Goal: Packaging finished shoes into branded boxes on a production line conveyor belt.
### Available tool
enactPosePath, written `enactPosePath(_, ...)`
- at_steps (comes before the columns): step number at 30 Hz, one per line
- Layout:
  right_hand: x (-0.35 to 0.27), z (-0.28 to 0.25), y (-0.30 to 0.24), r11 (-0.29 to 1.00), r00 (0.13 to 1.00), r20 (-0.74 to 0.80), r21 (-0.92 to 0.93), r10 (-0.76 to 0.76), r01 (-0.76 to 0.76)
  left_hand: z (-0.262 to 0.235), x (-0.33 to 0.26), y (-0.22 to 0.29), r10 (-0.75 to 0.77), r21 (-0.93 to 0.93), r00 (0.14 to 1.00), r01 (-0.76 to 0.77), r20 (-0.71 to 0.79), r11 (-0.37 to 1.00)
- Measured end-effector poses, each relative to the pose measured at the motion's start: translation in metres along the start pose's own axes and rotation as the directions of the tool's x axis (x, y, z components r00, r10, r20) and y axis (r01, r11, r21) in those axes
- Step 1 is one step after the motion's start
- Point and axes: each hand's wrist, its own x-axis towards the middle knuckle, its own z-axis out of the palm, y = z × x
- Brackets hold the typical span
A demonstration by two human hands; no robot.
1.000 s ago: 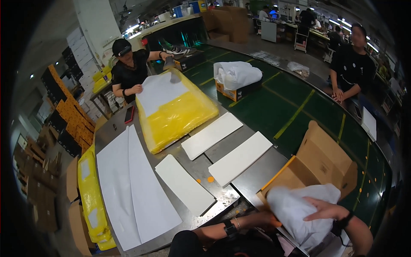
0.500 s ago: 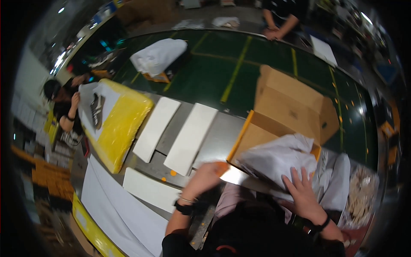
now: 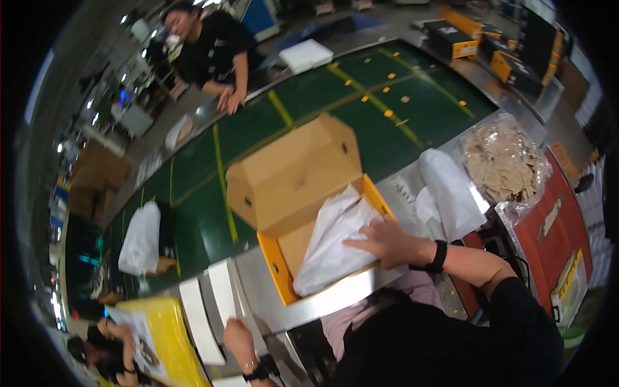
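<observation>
My right hand (image 3: 388, 244) is bent over a white paper-wrapped bundle (image 3: 332, 242), its fingers closed on the paper. The bundle lies in an open cardboard box (image 3: 272, 267), orange outside and brown inside. The box's lid (image 3: 296, 171) is folded back, away from me. Off to the left, my left hand (image 3: 240, 340) is closed in a loose fist above the white boards (image 3: 222, 293). What it holds, if anything, I cannot make out.
A green conveyor belt (image 3: 200, 222) with yellow lines runs beyond the box. To the right lie a white paper roll (image 3: 448, 193) and a plastic bag of brown paper pieces (image 3: 506, 161). Another white bundle (image 3: 140, 238) and a yellow-wrapped stack (image 3: 171, 335) are left. Two people are nearby.
My view has swung to the right. My right hand has gone from spread flat on the wrapped bundle to bent and closed on its paper. My left hand is farther from the box.
</observation>
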Motion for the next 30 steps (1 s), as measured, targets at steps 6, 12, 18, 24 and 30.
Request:
enactPosePath(6, -0.002, -0.018, -0.053, 0.997, 0.999, 0.044, -0.070, -0.025, 0.028, -0.051, -0.002, 0.018, 0.063, 0.027, 0.959, -0.073, 0.277, 0.997)
enactPosePath(12, 0.029, -0.003, -0.062, 0.981, 0.950, 0.252, 0.015, 0.185, -0.195, -0.044, 0.024, -0.024, 0.151, -0.131, 0.988, -0.149, 0.009, 0.980)
enactPosePath(18, 0.027, 0.019, -0.040, 0.992, 0.991, 0.062, 0.018, 0.122, -0.124, -0.144, 0.044, 0.139, 0.244, -0.483, 0.879, -0.436, -0.409, 0.759)
enactPosePath(24, 0.009, 0.004, -0.039, 0.988, 0.988, 0.072, 0.078, -0.136, 0.130, -0.081, 0.051, 0.217, 0.832, -0.278, 0.551, -0.791, 0.063, 0.545)
enactPosePath(30, -0.053, -0.095, 0.035, 0.926, 0.906, -0.192, 0.043, 0.377, -0.376, -0.106, 0.065, 0.236, 0.822, -0.151, 0.566, -0.809, 0.061, 0.568)
